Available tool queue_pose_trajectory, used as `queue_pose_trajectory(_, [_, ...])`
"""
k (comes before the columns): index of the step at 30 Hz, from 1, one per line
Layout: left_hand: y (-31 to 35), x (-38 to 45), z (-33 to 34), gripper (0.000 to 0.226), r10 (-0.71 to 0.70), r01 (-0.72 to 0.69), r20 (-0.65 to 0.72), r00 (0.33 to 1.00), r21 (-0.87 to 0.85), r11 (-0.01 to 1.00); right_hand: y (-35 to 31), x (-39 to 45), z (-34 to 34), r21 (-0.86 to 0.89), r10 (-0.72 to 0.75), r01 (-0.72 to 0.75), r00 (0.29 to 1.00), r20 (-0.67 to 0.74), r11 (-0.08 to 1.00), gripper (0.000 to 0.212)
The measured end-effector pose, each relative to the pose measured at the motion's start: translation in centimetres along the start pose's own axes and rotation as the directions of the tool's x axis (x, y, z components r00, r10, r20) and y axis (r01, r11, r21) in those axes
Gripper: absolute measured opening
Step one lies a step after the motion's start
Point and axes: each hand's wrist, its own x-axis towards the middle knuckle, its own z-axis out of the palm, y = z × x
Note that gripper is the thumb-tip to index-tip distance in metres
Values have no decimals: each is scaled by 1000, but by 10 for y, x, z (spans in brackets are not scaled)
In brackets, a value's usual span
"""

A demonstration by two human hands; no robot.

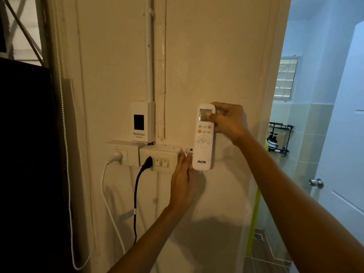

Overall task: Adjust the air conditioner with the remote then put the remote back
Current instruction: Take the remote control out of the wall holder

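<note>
White plastic, long and slim with rounded ends, the remote [203, 137] stands upright against the cream wall [216, 56], just right of the switch box [160, 157]. It has a small grey screen at the top, coloured round buttons below, a circular pad, and "AUX" printed near the bottom. The right hand [229, 121] grips its upper end, thumb lying on the screen, fingers [217, 106] curled behind the edge. The left hand [183, 184] is flat and open against the wall, fingertips touching the remote's lower left edge beside a small white knob [189, 150].
</note>
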Motion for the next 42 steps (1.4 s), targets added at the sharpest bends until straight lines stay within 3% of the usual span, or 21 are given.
queue_pose_trajectory(4, [26, 4, -19, 32, -81, 86, 45, 996, -125, 988, 7, -11, 1, 55, 72, -75, 996, 52, 996, 36])
queue_pose_trajectory(10, [59, 6, -38, 29, -218, 253, 180, 959, -203, 946, 3, -35, 0, 153, 131, -152, 982, 137, 976, 41])
queue_pose_trajectory(17, [85, -17, -64, 34, -301, 390, 340, 891, -232, 891, -14, -75, -8, 211, 98, -151, 965, 243, 966, 32])
queue_pose_trajectory(21, [97, -42, -79, 22, -281, 364, 351, 893, -196, 911, -22, -95, -10, 252, 79, -158, 952, 295, 955, 24])
queue_pose_trajectory(30, [128, -88, -124, 26, -217, 276, 316, 923, -153, 949, -57, -135, 1, 320, 24, -166, 914, 404, 933, 28])
queue_pose_trajectory(42, [163, -132, -223, 34, -269, 322, 281, 921, -163, 933, -123, -197, 62, 372, 33, -231, 883, 468, 899, 23])
